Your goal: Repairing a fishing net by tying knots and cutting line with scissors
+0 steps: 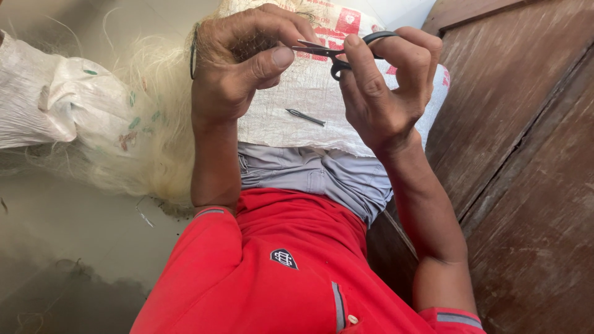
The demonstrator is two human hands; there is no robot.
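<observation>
Two hands (309, 68), scissors (337, 52) between, right-held

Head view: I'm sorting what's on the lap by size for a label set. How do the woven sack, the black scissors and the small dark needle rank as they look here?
Largest to smallest as they look:
1. Woven sack, spread across the lap.
2. Black scissors, held in the right hand, partly hidden by fingers.
3. Needle, lying on the sack.
The scissors sit nearer the camera, so their lead over the needle is unsure.

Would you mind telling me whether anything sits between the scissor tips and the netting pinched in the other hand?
Nothing visible does. The right hand holds the black scissors, whose tips reach straight to the left hand pinching the pale netting. The netting needle lies below on the woven sack, clear of them.
</observation>
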